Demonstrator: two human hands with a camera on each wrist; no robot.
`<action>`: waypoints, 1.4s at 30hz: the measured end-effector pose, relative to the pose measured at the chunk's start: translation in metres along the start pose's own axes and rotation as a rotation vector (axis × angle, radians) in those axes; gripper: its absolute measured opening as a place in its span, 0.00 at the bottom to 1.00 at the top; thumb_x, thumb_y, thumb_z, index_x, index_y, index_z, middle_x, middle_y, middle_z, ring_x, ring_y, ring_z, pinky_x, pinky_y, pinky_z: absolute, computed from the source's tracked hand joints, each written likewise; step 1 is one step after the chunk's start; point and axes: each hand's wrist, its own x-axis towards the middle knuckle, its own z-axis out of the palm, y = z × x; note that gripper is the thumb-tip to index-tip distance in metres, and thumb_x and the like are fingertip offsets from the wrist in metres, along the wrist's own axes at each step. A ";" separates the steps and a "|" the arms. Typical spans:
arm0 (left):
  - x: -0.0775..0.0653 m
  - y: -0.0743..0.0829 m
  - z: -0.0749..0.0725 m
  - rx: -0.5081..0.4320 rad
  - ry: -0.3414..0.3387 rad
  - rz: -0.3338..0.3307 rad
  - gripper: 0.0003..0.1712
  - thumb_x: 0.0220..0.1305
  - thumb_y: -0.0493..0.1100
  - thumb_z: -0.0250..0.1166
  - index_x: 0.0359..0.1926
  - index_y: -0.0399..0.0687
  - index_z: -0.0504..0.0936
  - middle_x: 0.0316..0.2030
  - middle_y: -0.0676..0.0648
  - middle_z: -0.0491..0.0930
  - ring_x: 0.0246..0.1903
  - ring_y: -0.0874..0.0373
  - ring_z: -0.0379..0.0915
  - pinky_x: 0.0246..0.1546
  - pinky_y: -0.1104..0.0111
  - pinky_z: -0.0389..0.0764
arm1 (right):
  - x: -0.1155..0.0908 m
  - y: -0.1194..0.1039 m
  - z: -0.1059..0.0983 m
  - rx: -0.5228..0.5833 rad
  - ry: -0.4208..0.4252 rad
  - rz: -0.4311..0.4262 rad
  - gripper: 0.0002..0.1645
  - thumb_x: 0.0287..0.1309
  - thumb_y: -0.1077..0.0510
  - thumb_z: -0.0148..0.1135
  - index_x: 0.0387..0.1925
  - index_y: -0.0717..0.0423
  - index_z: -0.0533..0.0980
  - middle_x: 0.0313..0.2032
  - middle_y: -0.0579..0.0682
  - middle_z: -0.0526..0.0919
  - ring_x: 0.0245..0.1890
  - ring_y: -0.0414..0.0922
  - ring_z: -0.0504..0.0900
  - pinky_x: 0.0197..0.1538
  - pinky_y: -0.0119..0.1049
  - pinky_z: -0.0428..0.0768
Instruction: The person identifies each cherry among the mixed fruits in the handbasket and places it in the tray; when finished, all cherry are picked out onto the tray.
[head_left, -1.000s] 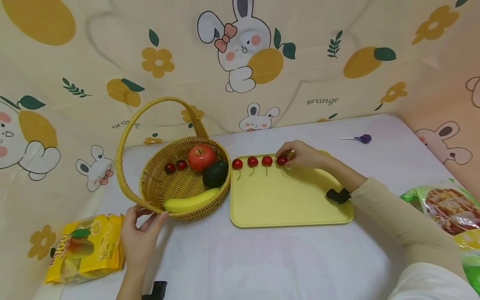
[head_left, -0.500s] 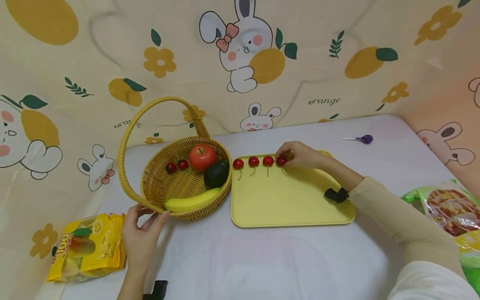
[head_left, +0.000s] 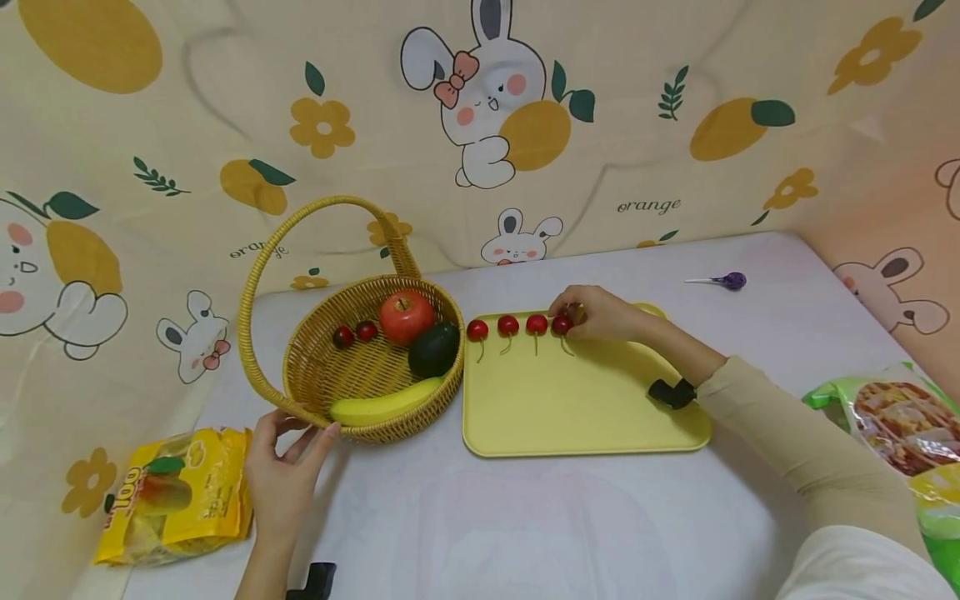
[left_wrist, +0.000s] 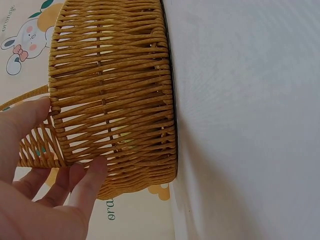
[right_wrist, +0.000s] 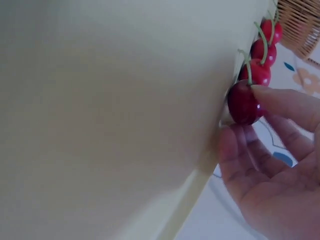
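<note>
- Left hand, lower left of the head view: grasping the near rim of a yellow wicker basket, close to where its tall handle joins. The left wrist view shows the thumb on one side of the weave and fingers on the other.
- Right hand, right of centre: thumb and fingertips pinch the end cherry – a dark red one with a thin stem – at the far edge of a pale yellow tray.
- To the left of the end cherry, three other cherries form a row along that edge, stems toward the bottom of the frame; the leftmost is just beside the basket.
- Inside the basket, left of centre: a red apple, a dark green avocado touching it, a banana along the near side, and two small cherries at the left.
- On the white surface: a yellow packet at lower left, a purple lollipop at upper right, and a green bag at the right edge.
- Behind, across the top: a cream cloth printed with rabbits, flowers and oranges.
</note>
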 end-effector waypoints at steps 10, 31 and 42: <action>0.000 0.002 0.000 -0.008 -0.006 -0.002 0.27 0.51 0.22 0.73 0.52 0.26 0.75 0.45 0.44 0.74 0.47 0.56 0.72 0.47 0.75 0.83 | 0.022 -0.039 -0.023 -0.038 0.021 -0.109 0.18 0.60 0.69 0.63 0.53 0.65 0.77 0.53 0.60 0.79 0.53 0.57 0.76 0.50 0.46 0.84; -0.002 -0.001 -0.005 -0.035 0.011 -0.034 0.27 0.51 0.22 0.72 0.53 0.24 0.74 0.45 0.44 0.73 0.47 0.54 0.72 0.45 0.75 0.83 | 0.211 -0.227 0.111 -0.001 -0.257 -0.249 0.18 0.66 0.66 0.56 0.56 0.60 0.77 0.56 0.52 0.76 0.57 0.45 0.74 0.49 0.23 0.76; 0.000 -0.004 -0.002 -0.014 -0.004 0.021 0.26 0.49 0.22 0.74 0.51 0.27 0.76 0.44 0.46 0.74 0.46 0.55 0.72 0.46 0.74 0.84 | 0.232 -0.189 0.143 0.226 -0.282 -0.127 0.27 0.54 0.81 0.52 0.54 0.64 0.79 0.54 0.58 0.80 0.50 0.49 0.79 0.33 0.31 0.78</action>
